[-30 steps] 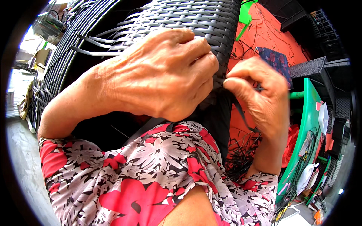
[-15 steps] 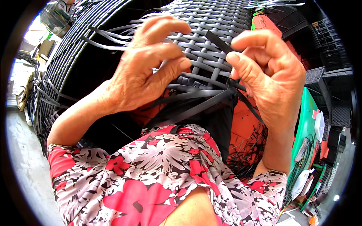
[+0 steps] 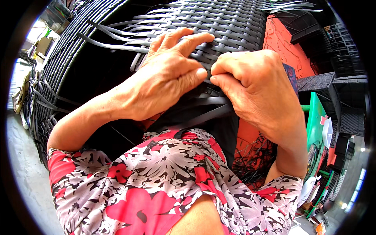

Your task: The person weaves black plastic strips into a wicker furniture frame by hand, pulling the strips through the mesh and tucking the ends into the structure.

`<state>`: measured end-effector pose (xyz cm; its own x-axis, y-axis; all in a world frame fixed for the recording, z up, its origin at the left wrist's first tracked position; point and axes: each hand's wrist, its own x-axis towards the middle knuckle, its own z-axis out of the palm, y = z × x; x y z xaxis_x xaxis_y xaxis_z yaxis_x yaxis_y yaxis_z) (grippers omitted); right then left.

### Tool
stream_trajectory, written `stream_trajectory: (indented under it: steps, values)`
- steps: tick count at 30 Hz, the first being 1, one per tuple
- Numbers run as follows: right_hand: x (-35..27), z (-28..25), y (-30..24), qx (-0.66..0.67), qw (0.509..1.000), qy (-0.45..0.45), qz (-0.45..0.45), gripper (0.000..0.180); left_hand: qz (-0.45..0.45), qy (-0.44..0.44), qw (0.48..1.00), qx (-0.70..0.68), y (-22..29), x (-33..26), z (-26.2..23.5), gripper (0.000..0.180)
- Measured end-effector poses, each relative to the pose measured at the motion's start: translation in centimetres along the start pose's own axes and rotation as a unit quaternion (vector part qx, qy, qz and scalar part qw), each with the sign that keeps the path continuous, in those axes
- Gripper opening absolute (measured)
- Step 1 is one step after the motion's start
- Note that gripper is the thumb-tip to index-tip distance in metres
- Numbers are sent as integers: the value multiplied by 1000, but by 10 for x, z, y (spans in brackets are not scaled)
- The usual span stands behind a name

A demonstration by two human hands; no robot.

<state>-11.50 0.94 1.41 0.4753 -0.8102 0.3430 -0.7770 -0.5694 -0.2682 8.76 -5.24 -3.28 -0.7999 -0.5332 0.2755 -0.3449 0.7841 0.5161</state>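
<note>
At the far left, loose dark strips trail off the frame. The left hand lies flat on the woven wicker panel, fingers spread, gripping nothing. Just beside it, the right hand is curled tight, thumb and forefinger pinching a flat strip at the weave's lower edge. To do this well, I judge, keep the panel pressed firmly and the strip flat and taut. The grey-black basketweave panel sits just above the lap.
</note>
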Motion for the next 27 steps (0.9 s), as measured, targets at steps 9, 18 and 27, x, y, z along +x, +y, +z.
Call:
stream_trajectory:
  steps: [9, 18, 27]
  values:
    - [-5, 1, -10, 25, 999, 24, 29, 16, -106, 28, 956, -271, -2, 14, -16, 10]
    - [23, 19, -18, 433, 880, -5, 193, 12, -25, 133, 934, -331, -3, -25, -52, 14]
    - [29, 22, -18, 88, 995, -15, 44, 7, 66, 84, 987, 121, -42, -46, -15, 30]
